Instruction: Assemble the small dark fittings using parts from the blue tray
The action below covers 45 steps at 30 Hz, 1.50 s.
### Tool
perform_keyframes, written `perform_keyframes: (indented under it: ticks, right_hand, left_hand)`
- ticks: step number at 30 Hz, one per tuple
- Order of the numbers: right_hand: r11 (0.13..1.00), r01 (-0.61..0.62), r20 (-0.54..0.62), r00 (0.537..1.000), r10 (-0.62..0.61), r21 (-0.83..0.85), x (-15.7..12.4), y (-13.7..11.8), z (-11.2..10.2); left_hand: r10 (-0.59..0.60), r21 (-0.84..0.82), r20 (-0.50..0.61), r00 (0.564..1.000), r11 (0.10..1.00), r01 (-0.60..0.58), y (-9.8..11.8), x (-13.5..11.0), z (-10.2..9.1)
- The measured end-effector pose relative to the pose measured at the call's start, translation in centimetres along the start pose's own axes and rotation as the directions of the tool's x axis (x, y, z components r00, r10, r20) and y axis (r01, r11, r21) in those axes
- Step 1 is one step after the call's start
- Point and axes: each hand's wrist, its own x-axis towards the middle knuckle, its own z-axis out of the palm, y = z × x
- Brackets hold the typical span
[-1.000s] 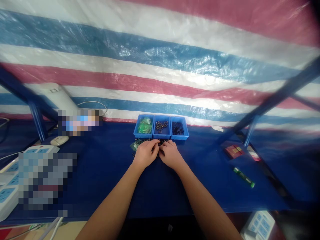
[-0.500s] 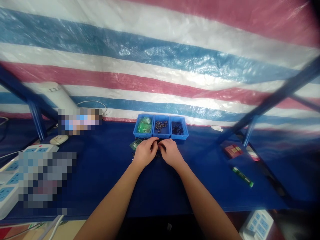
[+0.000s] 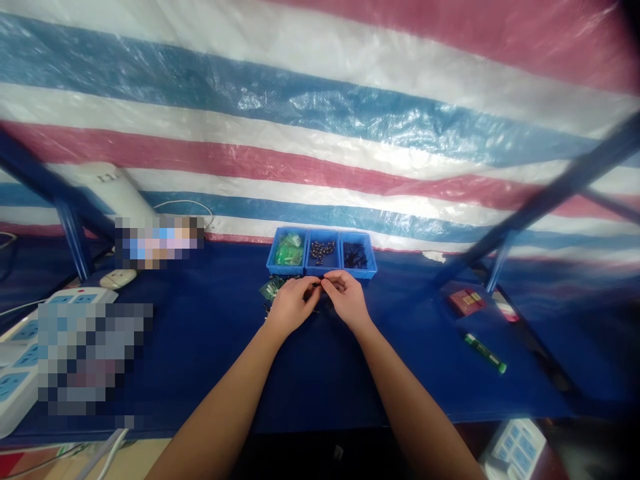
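Observation:
My left hand (image 3: 291,303) and my right hand (image 3: 346,297) meet just in front of three blue bins, thumbs and forefingers pinched together. Between the fingertips is a small dark piece (image 3: 317,285), mostly covered, so its kind does not show. Beside and partly under my left hand lies a heap of small green and dark parts (image 3: 271,288). The left bin (image 3: 286,271) holds a green bagged item (image 3: 289,251), the middle bin (image 3: 323,271) small metallic parts (image 3: 323,251), and the right bin (image 3: 359,273) thin black pieces (image 3: 355,255).
On the blue table (image 3: 200,360), a white power strip (image 3: 103,295) stands at the left. A red box (image 3: 467,302) and a green tube-shaped packet (image 3: 485,353) lie at the right. Blue frame bars (image 3: 550,180) slant up before a striped plastic sheet (image 3: 320,120).
My right hand has shifted slightly and turned, its fingers now more raised beside the left fingertips. My left hand stays almost in place. The bins have not moved.

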Motion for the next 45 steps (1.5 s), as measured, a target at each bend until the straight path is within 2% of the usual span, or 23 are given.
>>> perform_keyframes:
  ticks: [4,8,13,19,31,36,45]
  right_hand:
    - [1.000,-0.022,0.007,1.000,0.022,0.022,0.1,0.0,0.0]
    - [0.999,-0.016,-0.004,1.000,0.016,-0.033,-0.1,-0.5,0.0]
    - [0.993,0.045,0.015,0.999,-0.043,-0.105,-0.3,-1.1,-0.1]
    - [0.997,-0.005,-0.020,1.000,0.003,-0.074,-0.1,-0.9,-0.3]
    - [0.996,-0.013,0.008,1.000,0.014,-0.092,-0.2,-0.9,-0.4]
    - [0.997,0.023,0.042,0.999,-0.020,-0.070,-0.3,-1.1,-0.2]
    - [0.997,0.015,0.033,0.999,-0.012,-0.074,-0.3,-0.8,-0.4]
  left_hand:
    - [-0.037,0.027,-0.042,0.998,0.999,0.038,-0.5,-0.1,0.3]
    - [-0.088,-0.012,-0.023,0.996,0.996,0.088,-0.6,-0.1,0.4]
    - [-0.096,-0.022,-0.007,0.995,0.995,0.096,-0.4,0.0,0.1]
    - [-0.149,-0.088,0.023,0.989,0.985,0.150,-0.1,-0.1,-0.2]
    - [-0.161,-0.081,0.025,0.987,0.983,0.162,-0.1,-0.1,-0.2]
    - [-0.188,-0.095,0.013,0.982,0.977,0.189,0.1,-0.1,-0.3]
    - [-0.206,-0.152,0.029,0.978,0.966,0.208,0.1,-0.1,-0.3]
